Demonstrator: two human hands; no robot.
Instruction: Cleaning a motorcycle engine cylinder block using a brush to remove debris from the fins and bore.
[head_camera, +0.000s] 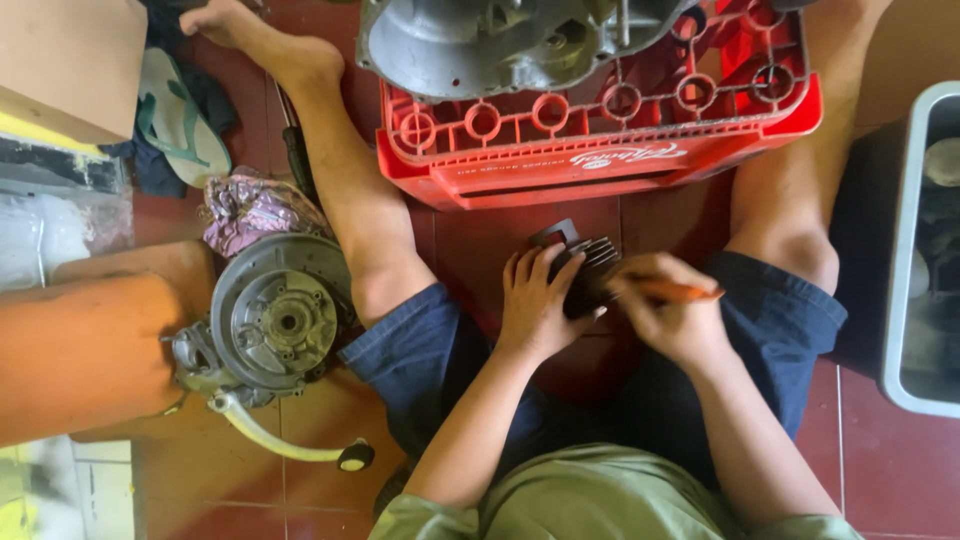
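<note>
Left hand (535, 300): wrapped around a dark finned cylinder (585, 270), held at centre above the lap. Right hand (668, 315): pinched on an orange tool (680, 292), its tip against the cylinder. Red crate (600, 150): 12 o'clock, carrying a grey engine case (480, 45). Round grey engine part (275, 320): 9 o'clock, on the tiled floor (880, 470). Grey tub (915, 250): 3 o'clock. Sandal (180, 120): 10 o'clock.

Red crate (600, 165) — grey casing (480, 45), orange-handled tool (680, 292), dark finned cylinder (585, 270).
</note>
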